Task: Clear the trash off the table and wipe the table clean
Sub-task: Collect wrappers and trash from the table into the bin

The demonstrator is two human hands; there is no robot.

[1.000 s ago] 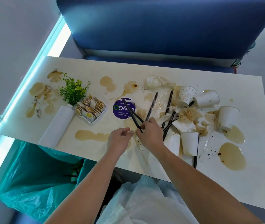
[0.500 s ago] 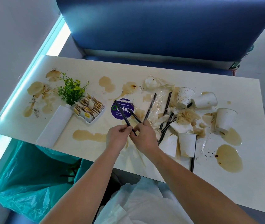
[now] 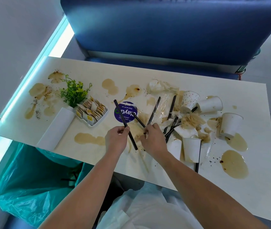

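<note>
Two hands: both over the near middle of the table [image 3: 230, 195], close together, not touching.
Left hand [image 3: 117, 139]: fingers curled round a black straw [image 3: 122, 114], gripped below its middle. Its far end lies over the purple sticker [image 3: 128, 109]; its near end juts out past the fist.
Right hand [image 3: 153, 138]: thumb and fingertips pinch the near end of a second black straw [image 3: 138, 119], which slants away toward the sticker. The pinch is half hidden by the knuckles.
Hidden by the right hand: the near ends of the loose straws [image 3: 170, 131] heaped just right of it. At least five lie there beyond the two held, and the exact count is unclear.
Paper cups [image 3: 191, 149]: five, all right of the hands. One is dotted and four are plain. One of the plain cups is flattened and partly behind the right wrist.
Tissue: one white wad [image 3: 159, 85] at the far side and one brown, soaked wad [image 3: 191, 120] among the cups.
Clear wrapper [image 3: 162, 104]: one, between two straws, hard to make out.
Spills [image 3: 234, 162]: brown puddles from end to end of the table, some merged, so no firm count.
Left end: one tray of sachets [image 3: 91, 113] and one green plant [image 3: 74, 93] in a white container [image 3: 57, 128].
Bin bag [image 3: 27, 179]: one, green, below the near left edge.
White plastic [image 3: 144, 209]: cut off at the bottom edge; what it is cannot be told.
Blue bench [image 3: 164, 30]: beyond the far edge, top cut off.
</note>
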